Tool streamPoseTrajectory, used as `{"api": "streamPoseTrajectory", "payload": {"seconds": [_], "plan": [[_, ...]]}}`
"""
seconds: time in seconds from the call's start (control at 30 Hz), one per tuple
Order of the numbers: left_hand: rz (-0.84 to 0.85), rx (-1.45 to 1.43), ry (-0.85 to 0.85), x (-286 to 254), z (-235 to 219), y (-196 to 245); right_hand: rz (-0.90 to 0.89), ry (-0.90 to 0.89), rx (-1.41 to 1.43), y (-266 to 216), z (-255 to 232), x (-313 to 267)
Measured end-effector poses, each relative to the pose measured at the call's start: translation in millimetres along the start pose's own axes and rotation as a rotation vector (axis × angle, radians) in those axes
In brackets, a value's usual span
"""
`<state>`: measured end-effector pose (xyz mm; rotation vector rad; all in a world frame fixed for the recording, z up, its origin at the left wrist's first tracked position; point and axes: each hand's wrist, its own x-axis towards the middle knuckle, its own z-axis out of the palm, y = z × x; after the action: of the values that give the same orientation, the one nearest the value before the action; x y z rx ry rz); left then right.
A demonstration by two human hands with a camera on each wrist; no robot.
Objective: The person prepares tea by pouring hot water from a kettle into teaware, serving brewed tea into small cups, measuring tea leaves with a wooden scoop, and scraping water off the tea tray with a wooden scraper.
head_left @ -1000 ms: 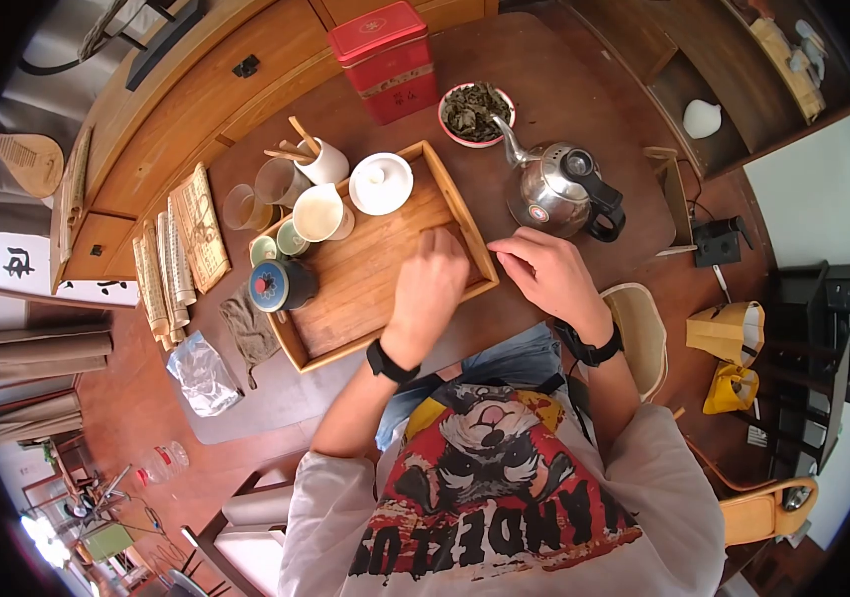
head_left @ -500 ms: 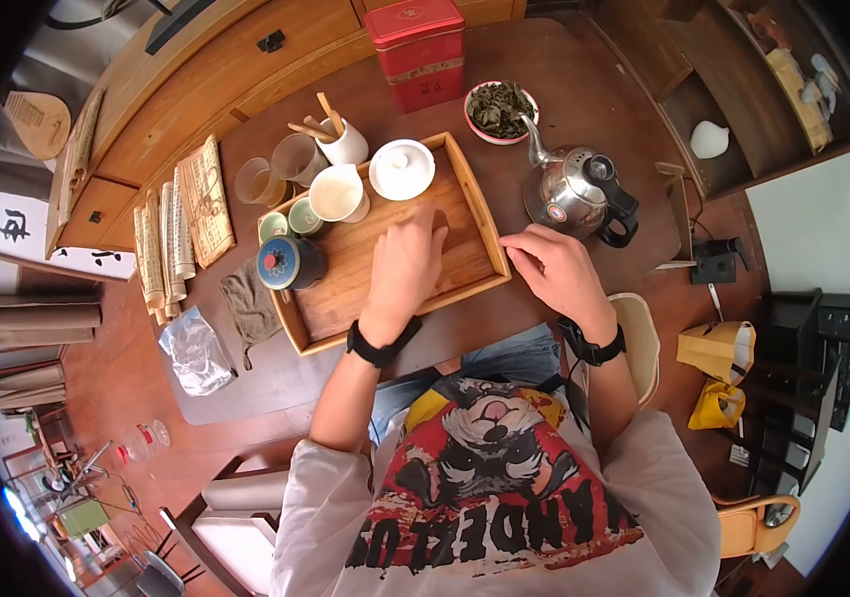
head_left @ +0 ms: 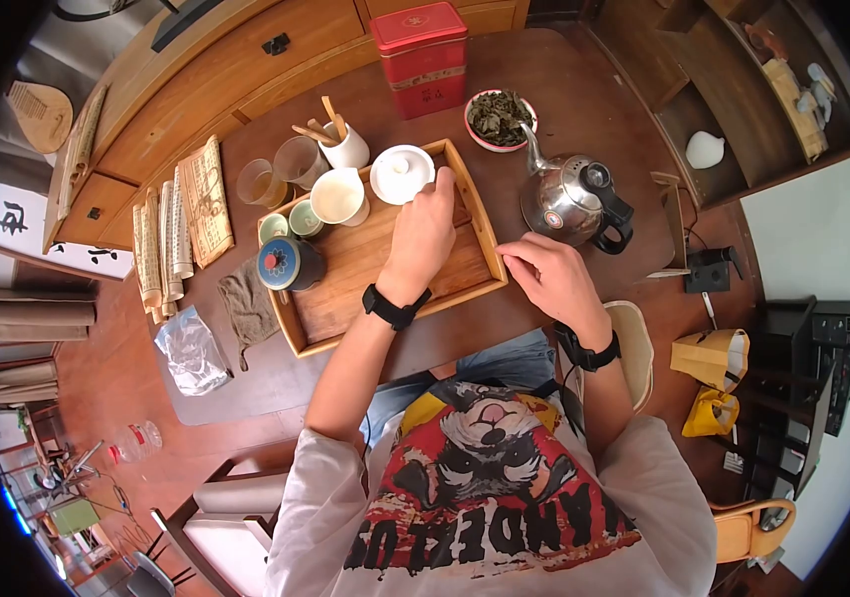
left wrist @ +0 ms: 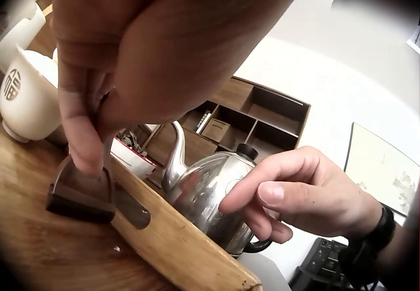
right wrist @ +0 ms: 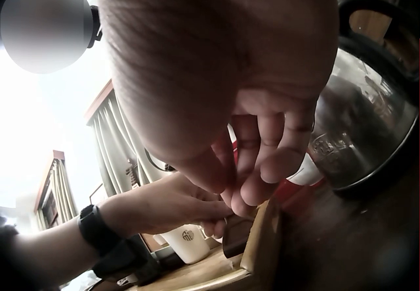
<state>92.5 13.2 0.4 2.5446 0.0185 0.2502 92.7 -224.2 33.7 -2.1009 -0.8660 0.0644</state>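
My left hand (head_left: 425, 234) is over the wooden tray (head_left: 320, 316), close beside the white lidded bowl (head_left: 402, 175). In the left wrist view its thumb and fingers pinch a small brown flared tool (left wrist: 82, 189) with a dark straight lower edge, low over the tray floor; the head view hides it. My right hand (head_left: 554, 279) hovers by the tray's right rim, fingers loosely bent and holding nothing. Behind it stands a steel kettle (head_left: 564, 204). Further left on the tray are a cream pitcher (head_left: 340, 196), small green cups (head_left: 306, 218) and a blue-lidded jar (head_left: 293, 265).
Past the tray stand a red tin (head_left: 422, 65), a bowl of tea leaves (head_left: 501, 119), a white holder with wooden tools (head_left: 345, 146) and glasses (head_left: 262, 184). To the left lie paper scrolls (head_left: 162, 249), a dark cloth (head_left: 249, 310) and a plastic bag (head_left: 191, 353).
My left hand first shifted left across the tray, then moved away from me and rightward to beside the lidded bowl. My right hand stays at the tray's right rim.
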Motion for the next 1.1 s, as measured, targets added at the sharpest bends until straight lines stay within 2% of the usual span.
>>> {"api": "streamPoseTrajectory", "payload": {"seconds": [0.23,0.53,0.73,0.83,1.0,1.1], "plan": [[0.052,-0.088,0.034,-2,11,2,0.016,-0.020,0.009,7,5,3],[-0.057,-0.259,-0.071,-19,4,4,0.084,0.015,0.020,13,19,29],[-0.073,-0.311,-0.025,-20,6,3,0.096,-0.116,-0.150,15,37,57],[-0.171,-0.295,-0.012,-20,4,12,0.092,-0.165,-0.211,15,40,71],[-0.045,-0.189,0.163,-14,22,1,0.043,-0.203,-0.292,26,47,90],[-0.102,-0.156,0.127,-12,24,3,0.015,-0.204,-0.314,30,51,91]]}}
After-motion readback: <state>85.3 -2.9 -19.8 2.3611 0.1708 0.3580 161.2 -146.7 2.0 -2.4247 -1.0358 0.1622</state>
